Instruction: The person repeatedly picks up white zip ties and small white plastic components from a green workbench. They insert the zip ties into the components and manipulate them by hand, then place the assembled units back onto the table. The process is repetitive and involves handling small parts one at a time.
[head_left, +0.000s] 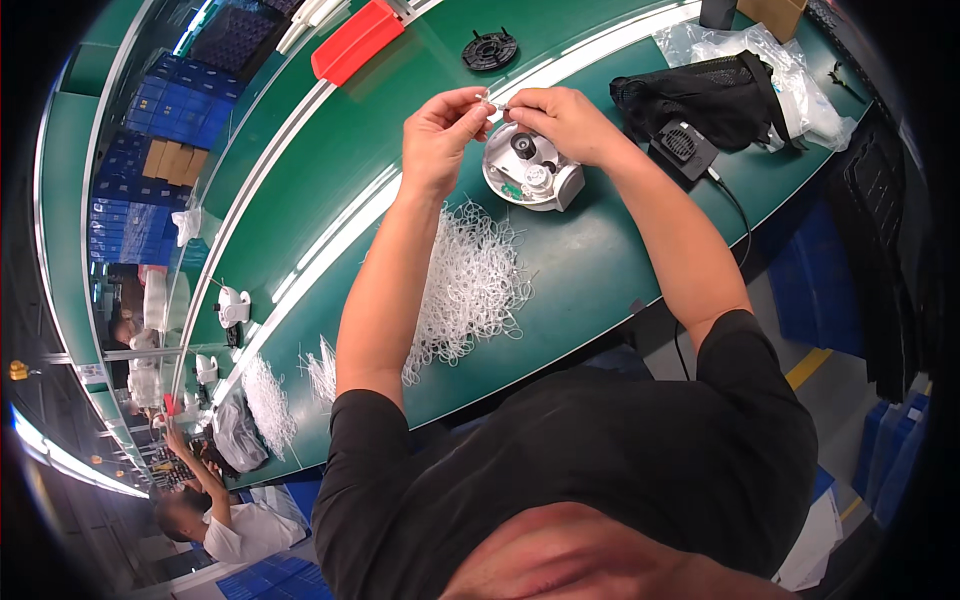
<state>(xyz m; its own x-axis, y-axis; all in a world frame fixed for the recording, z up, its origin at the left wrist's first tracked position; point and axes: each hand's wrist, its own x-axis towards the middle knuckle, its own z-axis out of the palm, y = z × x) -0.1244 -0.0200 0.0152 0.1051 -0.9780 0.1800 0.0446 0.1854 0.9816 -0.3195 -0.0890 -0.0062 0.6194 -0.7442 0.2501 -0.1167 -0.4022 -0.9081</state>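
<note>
White and round, a housing (pixel 572 190) sits toward the far edge of the green surface (pixel 590 260). Across the near edge, the left forearm (pixel 385 290) rises steeply and the right (pixel 685 235) slants inward; left hand (pixel 437 142) and right hand (pixel 572 122) meet, fingers (pixel 535 98) together, clamped on a small pale piece (pixel 488 99) (too tiny to make out).

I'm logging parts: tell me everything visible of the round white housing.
The white housing looks plastic, with a blocky lower-right side. It sits open side up on the green table. Inside show a black cylinder, a round white part and a green piece. The right hand overlaps its upper edge; contact is unclear.
</note>
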